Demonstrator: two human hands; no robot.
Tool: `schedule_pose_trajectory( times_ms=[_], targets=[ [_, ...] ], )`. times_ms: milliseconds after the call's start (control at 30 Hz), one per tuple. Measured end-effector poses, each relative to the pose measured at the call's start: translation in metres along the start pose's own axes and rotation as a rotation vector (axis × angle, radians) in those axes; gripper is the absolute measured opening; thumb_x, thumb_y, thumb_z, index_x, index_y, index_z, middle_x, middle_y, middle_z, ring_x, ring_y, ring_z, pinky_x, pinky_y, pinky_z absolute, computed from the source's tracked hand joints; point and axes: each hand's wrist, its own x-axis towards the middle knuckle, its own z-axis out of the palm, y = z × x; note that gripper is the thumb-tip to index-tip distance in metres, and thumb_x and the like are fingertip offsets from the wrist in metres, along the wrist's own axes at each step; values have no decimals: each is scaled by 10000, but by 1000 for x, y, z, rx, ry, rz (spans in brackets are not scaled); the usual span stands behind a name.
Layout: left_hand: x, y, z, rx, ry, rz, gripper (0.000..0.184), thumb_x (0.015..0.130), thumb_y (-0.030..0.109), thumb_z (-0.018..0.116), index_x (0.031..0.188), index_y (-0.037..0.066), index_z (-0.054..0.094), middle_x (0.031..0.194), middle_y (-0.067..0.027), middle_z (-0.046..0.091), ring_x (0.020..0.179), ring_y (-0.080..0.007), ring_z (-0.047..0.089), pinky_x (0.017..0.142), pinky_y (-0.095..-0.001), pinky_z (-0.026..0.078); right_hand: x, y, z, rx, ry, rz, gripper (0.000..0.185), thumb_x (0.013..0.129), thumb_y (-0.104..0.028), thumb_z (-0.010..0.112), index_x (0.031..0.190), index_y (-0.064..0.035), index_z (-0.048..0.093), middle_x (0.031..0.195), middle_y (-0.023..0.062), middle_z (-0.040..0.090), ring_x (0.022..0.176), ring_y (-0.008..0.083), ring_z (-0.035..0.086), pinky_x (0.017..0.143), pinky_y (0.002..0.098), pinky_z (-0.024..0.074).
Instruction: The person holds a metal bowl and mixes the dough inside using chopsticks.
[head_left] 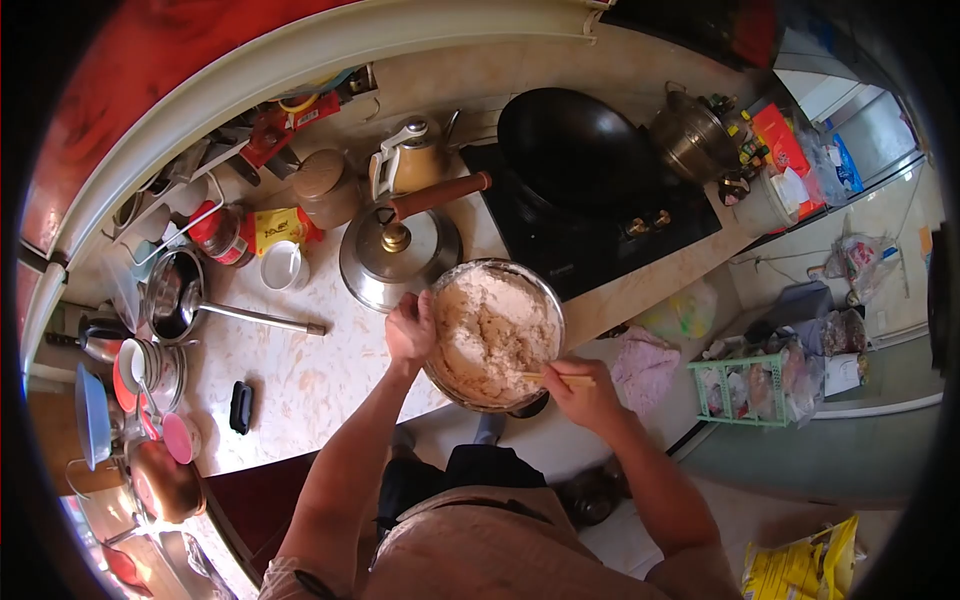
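Grips the near-left rim of a round, silver-coloured metal bowl (560,318) with the left hand (410,328), fingers closed at its edge. Grasps slender, pale wooden chopsticks (562,380) in the clenched right hand (580,392), at the bowl's right side, with tips dipped into the pale, crumbly, flour-like mixture (490,320) inside the bowl. Has the bowl at the front edge of a cream, marbled countertop (290,370). Has a round silver pan with a gold-knobbed lid (420,250) close behind the bowl, towards the left, and a wide black wok (570,145) on a black cooktop (545,262) farther behind, towards the right. Has a long-handled steel saucepan (174,290) well to the bowl's left.
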Motion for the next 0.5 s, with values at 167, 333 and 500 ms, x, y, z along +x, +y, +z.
schedule_pose_trajectory(
  times_ms=[167, 333, 500],
  targets=[
    [-4, 2, 0, 40, 15, -4, 398, 917, 330, 505, 729, -20, 533, 653, -247, 552, 645, -441, 551, 579, -448, 435, 11, -10, -32, 99, 53, 162, 189, 859, -114, 575, 708, -3, 554, 644, 159, 568, 568, 322, 573, 506, 331, 437],
    [-3, 0, 3, 69, 18, 10, 398, 921, 322, 502, 725, -23, 532, 647, -249, 550, 632, -442, 549, 569, -453, 434, 6, 41, 21, 62, 71, 64, 214, 867, -113, 548, 678, -12, 540, 604, 123, 550, 550, 347, 530, 514, 348, 435],
    [-4, -1, 4, 112, 48, 26, 389, 916, 315, 515, 729, -26, 538, 641, -245, 555, 624, -429, 558, 566, -449, 439, 24, 19, 17, 65, 258, -123, 305, 943, -218, 455, 720, -33, 548, 652, 82, 563, 570, 169, 553, 547, 292, 436]
  ],
)
